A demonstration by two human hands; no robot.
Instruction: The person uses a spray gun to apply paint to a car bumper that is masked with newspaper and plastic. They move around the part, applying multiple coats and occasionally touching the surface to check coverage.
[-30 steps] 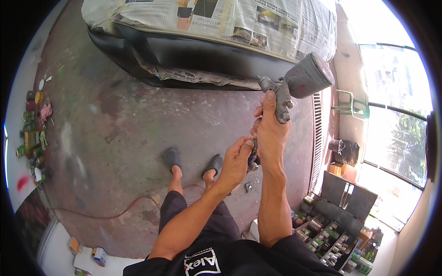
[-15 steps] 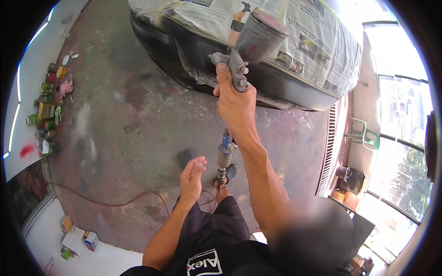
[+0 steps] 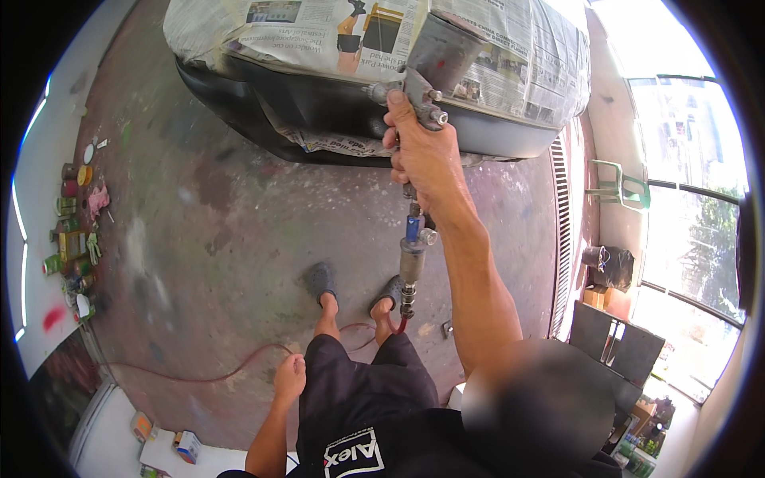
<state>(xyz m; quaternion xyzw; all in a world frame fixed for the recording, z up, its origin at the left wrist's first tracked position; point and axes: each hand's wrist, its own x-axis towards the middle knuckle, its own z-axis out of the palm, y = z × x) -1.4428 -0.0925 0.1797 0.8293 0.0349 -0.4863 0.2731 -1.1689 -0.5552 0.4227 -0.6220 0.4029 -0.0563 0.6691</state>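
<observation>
My right hand (image 3: 426, 155) is wrapped round the handle of a spray gun (image 3: 416, 94), its thumb up on the gun body. A grey paint cup (image 3: 449, 52) sits on top of the gun. From the handle hangs a small air filter (image 3: 412, 259) with a blue fitting, joined to a red hose. Beyond the gun is a black bumper (image 3: 319, 99) on a car end masked with newspaper (image 3: 295, 32). Low on the left, my left hand (image 3: 290, 378) has curled fingers beside the air hose (image 3: 215, 377); whether it grips the hose is hidden.
The hose trails across the stained floor (image 3: 207, 271) past my feet. Several cans (image 3: 68, 231) and rags line the left wall. A floor grate (image 3: 562, 199) runs along the right, with a green chair (image 3: 617, 187) beyond it. A dark panel (image 3: 606, 342) stands near right.
The car appears lower left to upper left in view as my head shifts. My left hand has dropped down and left, its fingers now curled. My right hand still holds the spray gun.
</observation>
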